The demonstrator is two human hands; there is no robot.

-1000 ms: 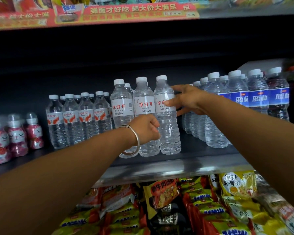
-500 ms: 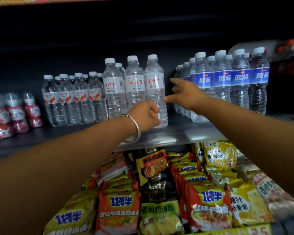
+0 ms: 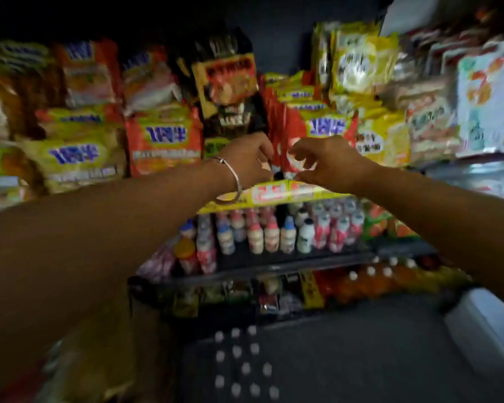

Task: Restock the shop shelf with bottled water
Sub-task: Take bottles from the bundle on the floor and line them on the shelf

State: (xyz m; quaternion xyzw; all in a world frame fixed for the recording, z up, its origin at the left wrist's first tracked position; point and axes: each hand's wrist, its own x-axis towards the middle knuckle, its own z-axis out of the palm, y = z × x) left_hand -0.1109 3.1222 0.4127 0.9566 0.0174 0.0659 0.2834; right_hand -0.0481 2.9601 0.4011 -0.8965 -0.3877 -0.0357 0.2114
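Nearest to us, at the bottom centre of the frame, we note a cluster of white bottle caps (image 3: 242,365) set in rows inside a dark, blurred container on the floor; the bottles under the caps cannot be resolved, and we take these to be the bottled water. A pale object (image 3: 483,324) sits at lower right, too blurred to name.

Both forearms reach in from the lower corners toward mid frame. The left hand (image 3: 246,158) wears a silver bangle (image 3: 230,181) at the wrist; its fingers are loosely curled and we see nothing in them. The right hand (image 3: 329,164) is just beside it, the two apart by a narrow gap, fingers spread and bent downward, holding nothing that we can make out. Motion blur is heavy throughout.

Below the hands in the frame, a yellow price strip (image 3: 277,193) marks a shelf edge. Under it stand small drink bottles (image 3: 274,231) with white, red and blue wrappers, upright in rows. One shelf lower, orange bottles with white caps (image 3: 376,279) lie at centre right.

Behind the hands, across the upper half of the frame, instant noodle packets (image 3: 163,141) in orange, yellow and red are stacked leaning, with a dark packet (image 3: 227,82) at upper centre. At far right, pale boxes (image 3: 489,103) with coloured print. The top of the frame is dark.
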